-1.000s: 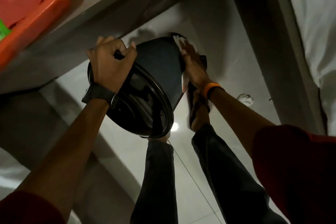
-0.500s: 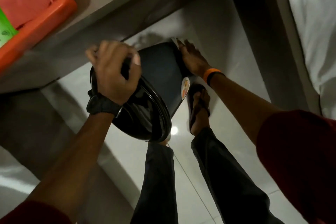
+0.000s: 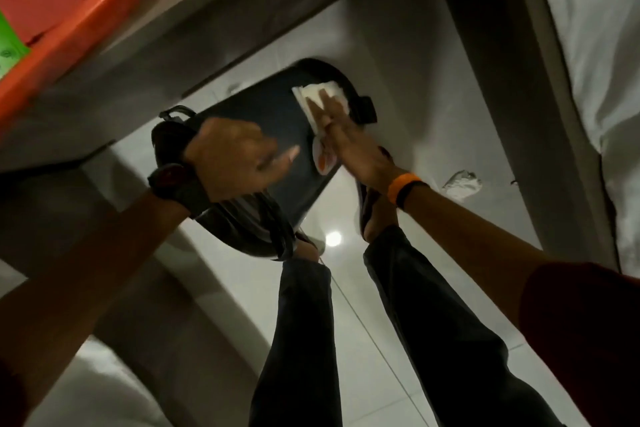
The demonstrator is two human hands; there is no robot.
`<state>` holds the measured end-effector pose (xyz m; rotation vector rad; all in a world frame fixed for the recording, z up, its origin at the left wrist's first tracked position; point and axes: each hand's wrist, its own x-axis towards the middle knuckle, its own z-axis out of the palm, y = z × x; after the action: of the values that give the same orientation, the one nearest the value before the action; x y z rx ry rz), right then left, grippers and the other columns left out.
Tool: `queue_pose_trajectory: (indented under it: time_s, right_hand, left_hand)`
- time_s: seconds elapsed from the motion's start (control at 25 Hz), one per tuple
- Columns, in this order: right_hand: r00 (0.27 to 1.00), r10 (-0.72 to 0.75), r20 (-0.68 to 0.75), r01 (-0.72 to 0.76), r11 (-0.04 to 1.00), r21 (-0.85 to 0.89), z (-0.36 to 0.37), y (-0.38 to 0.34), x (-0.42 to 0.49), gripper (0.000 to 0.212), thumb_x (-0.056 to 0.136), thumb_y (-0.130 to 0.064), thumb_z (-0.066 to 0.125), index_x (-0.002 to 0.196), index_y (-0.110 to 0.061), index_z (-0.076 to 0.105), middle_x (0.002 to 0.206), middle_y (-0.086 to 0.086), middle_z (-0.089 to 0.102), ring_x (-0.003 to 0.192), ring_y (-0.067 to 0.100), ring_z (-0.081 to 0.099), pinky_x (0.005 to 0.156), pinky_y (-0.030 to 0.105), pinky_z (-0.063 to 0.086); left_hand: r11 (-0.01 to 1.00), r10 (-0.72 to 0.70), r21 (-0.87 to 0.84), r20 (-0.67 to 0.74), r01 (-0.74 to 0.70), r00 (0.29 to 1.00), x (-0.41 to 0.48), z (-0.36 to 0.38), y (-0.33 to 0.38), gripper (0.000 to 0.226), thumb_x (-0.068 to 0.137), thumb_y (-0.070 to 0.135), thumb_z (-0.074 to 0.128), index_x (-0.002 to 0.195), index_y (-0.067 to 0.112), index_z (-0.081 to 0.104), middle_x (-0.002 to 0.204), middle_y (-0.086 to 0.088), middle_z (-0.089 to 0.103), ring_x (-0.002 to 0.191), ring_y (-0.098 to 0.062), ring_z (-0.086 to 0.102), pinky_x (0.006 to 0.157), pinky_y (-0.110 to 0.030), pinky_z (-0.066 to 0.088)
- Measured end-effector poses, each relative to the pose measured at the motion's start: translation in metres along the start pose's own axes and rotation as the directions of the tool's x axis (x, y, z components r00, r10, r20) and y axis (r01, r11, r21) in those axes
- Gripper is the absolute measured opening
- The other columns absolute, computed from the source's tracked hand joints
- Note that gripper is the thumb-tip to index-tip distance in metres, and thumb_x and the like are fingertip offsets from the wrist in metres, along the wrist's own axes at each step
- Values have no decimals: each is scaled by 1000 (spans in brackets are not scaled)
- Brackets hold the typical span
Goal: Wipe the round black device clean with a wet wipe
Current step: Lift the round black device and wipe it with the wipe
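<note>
Since half a second ago the right hand [image 3: 343,135] has slid onto the device's [image 3: 263,121] side, fingers flat and together, pressing the wipe [image 3: 320,94] near its far rim. Left hand [image 3: 235,156], partly open, steadies the device in the air above the floor [image 3: 433,121]. Wiping is mid-stroke; next, probably turn it for unwiped faces. Counter [image 3: 225,10] edge crowds the left; room lies rightward.
</note>
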<state>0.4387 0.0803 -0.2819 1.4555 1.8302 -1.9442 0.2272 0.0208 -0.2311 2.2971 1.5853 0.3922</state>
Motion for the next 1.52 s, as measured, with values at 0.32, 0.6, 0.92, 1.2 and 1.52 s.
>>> queue_pose_trajectory:
  time_s: [0.32,0.6,0.92,1.2,1.52]
  right_hand:
    - [983,-129,-134,134,990,32,40,38,-53,54,109,-32,29,156,-39,5,168,-13,0,158,17,3,128,50,9]
    - [982,118,-149,-89,977,192,11,34,-5,55,107,-48,22,159,-34,9,169,-11,3,157,13,1,128,44,5]
    - [947,235,-219,-196,963,184,-20,47,44,51,108,-43,25,158,-29,22,167,0,21,155,23,19,128,43,11]
    - [820,238,-521,-248,967,51,30,71,-5,26,99,-33,55,79,-23,69,80,5,73,72,18,68,67,28,54]
    - [734,572,-367,-279,747,604,22,68,-46,14,95,6,58,105,1,67,88,6,67,79,17,64,60,11,57]
  left_hand:
    - [578,-717,-528,35,622,696,18,2,-48,63,103,31,50,60,-15,47,58,-35,49,53,-35,40,57,-47,37]
    - [974,-225,-36,-160,222,961,19,12,31,29,92,20,55,67,7,59,65,-12,62,66,-29,56,66,-36,37]
    - [981,-192,-29,28,193,981,40,6,0,30,88,21,55,61,8,57,60,-8,58,62,-28,55,69,-28,32]
    - [940,259,131,323,-314,910,64,9,32,24,83,32,48,84,15,66,86,-5,71,89,-28,65,91,-47,41]
    - [786,-608,210,88,581,789,-6,53,88,111,68,92,35,156,27,18,166,-12,15,154,-36,11,116,-73,11]
